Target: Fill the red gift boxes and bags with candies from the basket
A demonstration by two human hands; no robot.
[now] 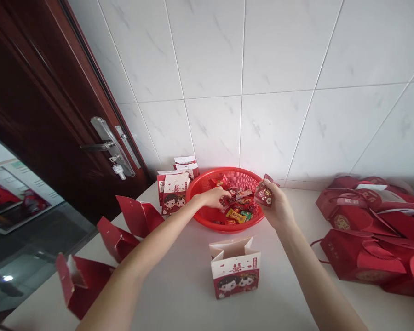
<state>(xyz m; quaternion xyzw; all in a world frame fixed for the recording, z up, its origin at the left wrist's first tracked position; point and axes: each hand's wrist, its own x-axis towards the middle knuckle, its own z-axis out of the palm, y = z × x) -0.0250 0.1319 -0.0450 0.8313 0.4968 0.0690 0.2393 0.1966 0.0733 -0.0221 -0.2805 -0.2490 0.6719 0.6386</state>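
Evidently, wrapped sweets (237, 215) are lying together, penned by the red basket (207, 215). The left hand (215, 196) is reaching among them, grip unclear; the right hand (278, 204) is pinching a dark-red packet (264, 194). Nearer, a paper bag (236, 276) is standing upright, mouth open, probably for access.

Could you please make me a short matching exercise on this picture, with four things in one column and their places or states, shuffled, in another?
Things
1. Left hand
2. Right hand
3. Bag between the forearms
4. Keys

Places or states
A. Upright, open at the top
B. Hanging at the door lock
C. Holding a dark red packet
D. Reaching among wrapped sweets in the red basket

Pairs: 1-D, 2-C, 3-A, 4-B
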